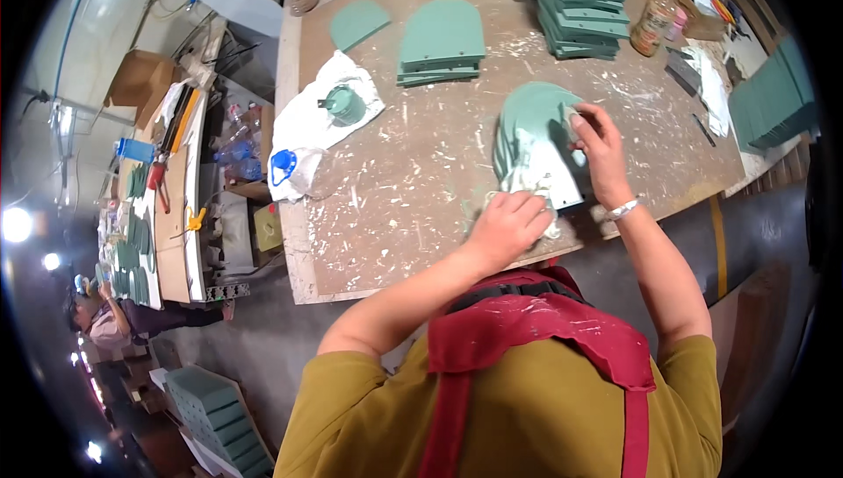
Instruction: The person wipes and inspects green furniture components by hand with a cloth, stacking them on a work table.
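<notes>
Close in front of me lies a stack of green round-ended panels, with a white glare or pale smear across the top one. My left hand is closed on a crumpled white cloth at the stack's near edge. Over the right side of the panels, my right hand has its fingers bent in a pinch; a small pale thing shows at the fingertips, too small to name. Farther off lies another short stack of green panels, and left of it a single green half-round piece.
A green pot stands on a white cloth at the table's left, near a blue-capped container. Tall stacked panels and a bottle stand at the far right. A person works at the left bench.
</notes>
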